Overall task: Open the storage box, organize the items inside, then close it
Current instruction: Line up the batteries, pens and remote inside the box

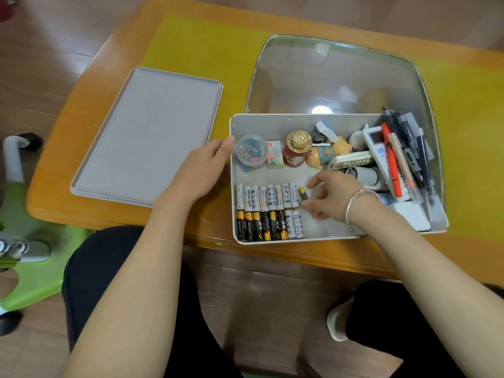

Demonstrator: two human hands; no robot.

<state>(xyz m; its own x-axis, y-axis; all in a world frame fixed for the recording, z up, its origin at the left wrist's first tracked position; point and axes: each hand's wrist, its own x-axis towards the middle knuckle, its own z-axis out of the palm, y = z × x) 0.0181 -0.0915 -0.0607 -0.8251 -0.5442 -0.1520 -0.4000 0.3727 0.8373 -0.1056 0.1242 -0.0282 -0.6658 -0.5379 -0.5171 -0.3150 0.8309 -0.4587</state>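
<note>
Right hand (331,196) is inside the box (272,241), fingers loosely spread and holding nothing, fingertips just right of a small yellow-and-black battery (302,194). Whether a fingertip touches it cannot be told; motion blur softens the fingers. The battery lies loose on the box floor, its long axis running near to far and slightly tilted, roughly parallel to the upper row of batteries (266,196) just to its left. It sits at the open right end of that row, so the move in hand appears to be a short push or pick leftward to close the gap.

Left hand (207,167) rests open against the box's left wall, thumb at the rim, steadying it. The right hand is much the nearer to the battery.

The lid (147,135) lies on the desk (109,58), left of the box.
</note>
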